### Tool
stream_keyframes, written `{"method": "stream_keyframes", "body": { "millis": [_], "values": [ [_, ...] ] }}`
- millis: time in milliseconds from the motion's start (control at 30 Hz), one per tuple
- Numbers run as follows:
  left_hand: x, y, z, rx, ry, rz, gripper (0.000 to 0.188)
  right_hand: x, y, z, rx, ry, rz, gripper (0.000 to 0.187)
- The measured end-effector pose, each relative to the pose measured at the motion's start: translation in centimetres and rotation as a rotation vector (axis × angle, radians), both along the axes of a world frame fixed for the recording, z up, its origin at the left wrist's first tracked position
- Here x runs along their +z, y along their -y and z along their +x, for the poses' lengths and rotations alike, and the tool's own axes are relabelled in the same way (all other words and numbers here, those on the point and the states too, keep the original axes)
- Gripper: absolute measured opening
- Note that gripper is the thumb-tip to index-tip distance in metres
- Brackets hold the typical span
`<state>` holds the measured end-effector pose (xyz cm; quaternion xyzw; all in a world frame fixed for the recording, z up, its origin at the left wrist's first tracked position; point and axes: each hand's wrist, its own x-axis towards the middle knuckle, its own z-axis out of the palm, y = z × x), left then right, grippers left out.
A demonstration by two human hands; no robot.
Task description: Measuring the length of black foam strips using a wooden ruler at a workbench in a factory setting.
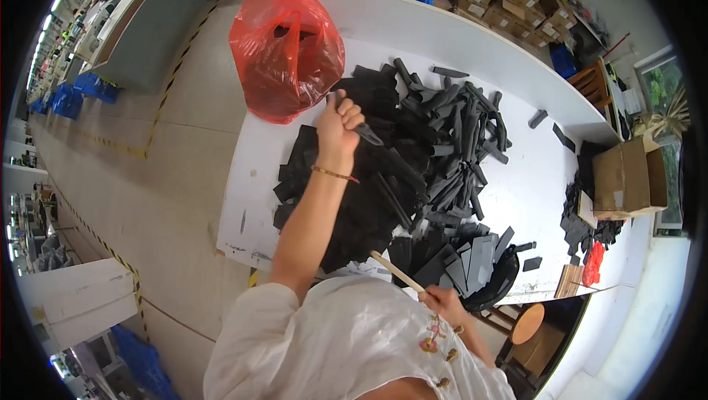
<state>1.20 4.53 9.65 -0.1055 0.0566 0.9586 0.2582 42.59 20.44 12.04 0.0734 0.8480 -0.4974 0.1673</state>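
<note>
My left hand point(339, 126) is closed in a fist around a rolled or folded black piece point(368, 134), which pokes out on both sides. It hovers over the left part of a large pile of flat black pieces point(354, 208), just below a red plastic bag point(284, 61). Close to my body, my right hand point(445, 305) grips a pale wooden stick point(397, 271) by its right end. The stick's other end points up and left, at the pile's near edge. Many narrow, curled black pieces point(461, 134) lie heaped to the right of the flat ones.
The white table point(527, 171) has a raised rim at its far side. Flat grey-black pieces point(472, 263) lie by a black bag point(503, 278) at the near edge. Further right are a cardboard box point(623, 179) and a small red bag point(593, 263). A round stool point(528, 324) stands below.
</note>
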Motion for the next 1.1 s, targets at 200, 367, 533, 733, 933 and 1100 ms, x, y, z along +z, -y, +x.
{"method": "stream_keyframes", "body": {
  "millis": [200, 367, 533, 733, 933, 1100],
  "values": [
    [0.6, -3.2, 4.3, -0.142, 0.226, 0.053, 0.033, 4.9, 2.9, -13.6, -0.753, -0.247, -0.312, 0.013],
    [-2.6, -3.7, 7.4, -0.335, 0.360, 0.247, 0.028, 3.8, 3.7, -20.1, -0.506, -0.206, -0.670, 0.008],
    [-1.5, 2.5, 3.3, 0.359, -0.328, -0.757, 0.027, 7.9, 2.2, -18.4, -0.362, -0.297, -0.605, 0.008],
    [4.4, 1.9, 9.1, -0.626, -0.973, -0.726, 0.015, 7.5, -0.3, -20.4, -0.367, -0.215, -0.268, 0.018],
    [3.7, -0.6, 10.8, -0.362, -0.889, -0.979, 0.013, 3.6, 1.2, -21.2, -0.665, -0.235, -0.673, 0.026],
    [1.7, -1.4, 11.9, -0.144, -0.746, -1.020, 0.021, 3.3, 2.0, -22.0, -0.720, -0.322, -0.783, 0.009]
  ]
}}
